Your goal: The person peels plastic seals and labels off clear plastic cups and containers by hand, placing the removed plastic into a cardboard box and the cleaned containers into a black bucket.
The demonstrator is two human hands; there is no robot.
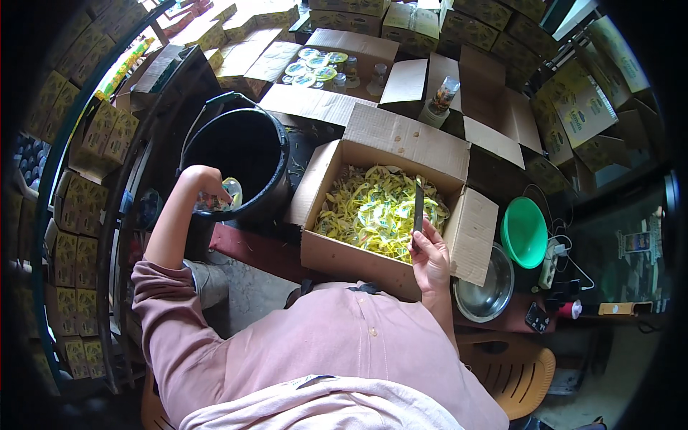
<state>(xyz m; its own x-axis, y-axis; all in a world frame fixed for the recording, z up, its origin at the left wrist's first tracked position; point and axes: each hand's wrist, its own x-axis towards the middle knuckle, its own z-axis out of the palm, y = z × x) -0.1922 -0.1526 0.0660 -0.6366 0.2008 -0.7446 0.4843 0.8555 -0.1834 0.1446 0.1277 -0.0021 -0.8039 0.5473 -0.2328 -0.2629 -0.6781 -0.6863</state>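
Note:
My left hand (204, 183) holds a small clear jar with a yellow-green label (228, 195) over the rim of a black bucket (244, 154). In my right hand (430, 254) a dark knife blade (418, 204) points up. It hovers over an open cardboard box (362, 254) filled with peeled yellow labels (376, 208). The box stands right in front of me on a reddish bench.
Behind it, another open box (337, 54) holds several lidded jars (315, 68); one jar (441, 97) stands on a flap. A green funnel-like bowl (523, 231), a steel bowl (487, 287) and a power strip (550, 261) sit on my right. Stacked cartons surround me.

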